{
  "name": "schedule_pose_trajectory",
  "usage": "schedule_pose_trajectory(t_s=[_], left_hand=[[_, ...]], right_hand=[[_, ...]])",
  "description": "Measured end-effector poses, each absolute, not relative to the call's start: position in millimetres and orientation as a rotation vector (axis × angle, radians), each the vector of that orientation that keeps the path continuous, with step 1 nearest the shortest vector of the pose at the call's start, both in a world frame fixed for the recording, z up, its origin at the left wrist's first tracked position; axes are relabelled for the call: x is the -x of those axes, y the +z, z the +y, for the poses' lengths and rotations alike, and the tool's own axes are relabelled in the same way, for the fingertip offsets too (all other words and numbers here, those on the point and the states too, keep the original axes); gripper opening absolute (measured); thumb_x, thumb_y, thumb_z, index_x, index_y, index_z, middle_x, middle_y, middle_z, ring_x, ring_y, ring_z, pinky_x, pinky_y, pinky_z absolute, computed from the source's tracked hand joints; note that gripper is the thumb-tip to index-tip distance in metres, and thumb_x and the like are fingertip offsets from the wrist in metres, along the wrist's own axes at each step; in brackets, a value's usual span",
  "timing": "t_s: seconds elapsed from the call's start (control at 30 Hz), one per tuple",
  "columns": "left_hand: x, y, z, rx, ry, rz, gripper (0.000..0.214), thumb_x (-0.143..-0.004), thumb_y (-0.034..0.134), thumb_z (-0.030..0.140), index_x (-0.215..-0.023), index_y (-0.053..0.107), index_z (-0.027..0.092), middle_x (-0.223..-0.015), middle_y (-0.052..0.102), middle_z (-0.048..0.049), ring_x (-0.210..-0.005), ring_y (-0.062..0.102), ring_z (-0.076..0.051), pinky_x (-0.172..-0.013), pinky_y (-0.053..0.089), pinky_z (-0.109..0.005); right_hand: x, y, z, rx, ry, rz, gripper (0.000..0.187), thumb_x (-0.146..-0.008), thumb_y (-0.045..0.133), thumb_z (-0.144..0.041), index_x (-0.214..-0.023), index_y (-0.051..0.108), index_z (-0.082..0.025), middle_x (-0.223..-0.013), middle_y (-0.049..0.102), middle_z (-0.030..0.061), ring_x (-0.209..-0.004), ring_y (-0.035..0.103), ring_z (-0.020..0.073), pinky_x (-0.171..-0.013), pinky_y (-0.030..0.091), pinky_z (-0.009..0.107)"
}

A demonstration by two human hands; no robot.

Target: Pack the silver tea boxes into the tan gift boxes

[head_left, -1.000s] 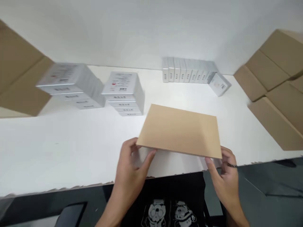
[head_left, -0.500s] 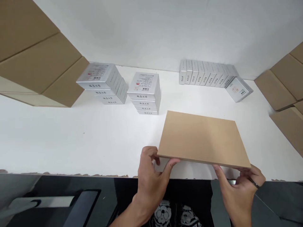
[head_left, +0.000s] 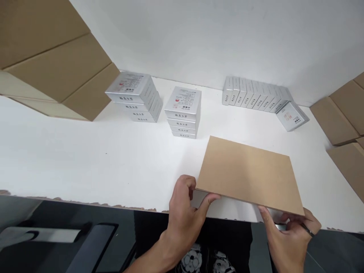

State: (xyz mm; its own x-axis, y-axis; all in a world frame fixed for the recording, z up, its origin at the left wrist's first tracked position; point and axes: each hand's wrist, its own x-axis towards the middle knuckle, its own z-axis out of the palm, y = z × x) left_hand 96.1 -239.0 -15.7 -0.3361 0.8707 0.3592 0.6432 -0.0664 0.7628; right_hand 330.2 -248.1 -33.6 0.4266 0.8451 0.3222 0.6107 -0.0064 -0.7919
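Cardboard panel [head_left: 250, 174] held by its 2 near corners at the bench [head_left: 85, 163] edge.
The left hand [head_left: 183, 212] has its grip pinched on the near-left corner, thumb under the edge. The right hand [head_left: 287, 235] grasps the near-right corner, apparently tilting the near edge up while the far edge rests on the bench. Beyond stand a stack of 4 silver boxes [head_left: 183, 112] and a second silver stack [head_left: 133, 96]. Farther back, a row of silver boxes [head_left: 253, 94] lines the wall, and brown cartons [head_left: 57, 64] flank both sides, likely for easy reach.

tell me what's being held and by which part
A flat brown cardboard piece, by its near edge: left hand at the left corner, right hand at the right corner.
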Motion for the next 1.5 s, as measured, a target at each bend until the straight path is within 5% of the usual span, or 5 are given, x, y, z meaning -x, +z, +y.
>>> schedule_pose_trajectory(t_s=[0.27,0.5,0.67,0.9,1.5], left_hand=[[-134.0,-17.0,-286.6,-2.097,1.174,0.920,0.039,-0.086,0.075,0.019,-0.118,0.057,0.031,-0.108,0.074,-0.0022,-0.086,0.070,-0.017,-0.082,0.061,-0.030],[-63.7,27.5,-234.1,-1.991,1.194,1.472,0.025,-0.094,0.063,0.017,-0.116,0.055,0.026,-0.124,0.070,-0.0109,-0.118,0.071,-0.024,-0.093,0.064,-0.038],[-59.2,40.4,-163.2,-1.832,1.005,1.644,0.067,-0.088,0.073,0.043,-0.144,0.044,0.021,-0.153,0.053,-0.0185,-0.124,0.067,-0.032,-0.101,0.060,-0.052],[-66.6,24.8,-151.8,-1.858,1.118,1.549,0.045,-0.088,0.072,0.026,-0.129,0.052,0.023,-0.128,0.064,-0.0088,-0.110,0.067,-0.024,-0.098,0.060,-0.045],[-104.0,-9.9,-237.5,-1.669,1.240,1.685,0.018,-0.099,0.061,0.022,-0.089,0.045,0.024,-0.080,0.052,0.0016,-0.069,0.049,-0.016,-0.060,0.042,-0.028]], right_hand=[[-376.6,31.3,-151.2,1.387,0.089,-2.258,0.033,-0.103,0.056,-0.044,-0.129,0.063,-0.024,-0.136,0.060,0.0110,-0.128,0.057,0.0308,-0.117,0.038,0.057],[-417.0,27.5,-186.8,1.330,-0.252,-1.985,0.019,-0.100,0.066,-0.029,-0.118,0.069,-0.022,-0.111,0.073,0.0060,-0.104,0.069,0.0226,-0.096,0.051,0.040],[-384.3,-2.7,-212.6,1.621,0.244,-1.662,0.043,-0.098,0.062,-0.058,-0.120,0.067,-0.021,-0.119,0.070,0.0092,-0.113,0.065,0.0285,-0.097,0.048,0.046],[-344.3,-18.2,-225.9,1.655,0.706,-1.253,0.073,-0.082,0.080,-0.063,-0.136,0.048,-0.024,-0.132,0.056,0.0097,-0.123,0.057,0.0289,-0.102,0.045,0.048],[-368.5,-28.4,-247.2,1.868,0.420,-1.091,0.076,-0.061,0.095,-0.062,-0.106,0.050,-0.022,-0.095,0.053,0.0006,-0.080,0.058,0.0176,-0.064,0.049,0.030]])
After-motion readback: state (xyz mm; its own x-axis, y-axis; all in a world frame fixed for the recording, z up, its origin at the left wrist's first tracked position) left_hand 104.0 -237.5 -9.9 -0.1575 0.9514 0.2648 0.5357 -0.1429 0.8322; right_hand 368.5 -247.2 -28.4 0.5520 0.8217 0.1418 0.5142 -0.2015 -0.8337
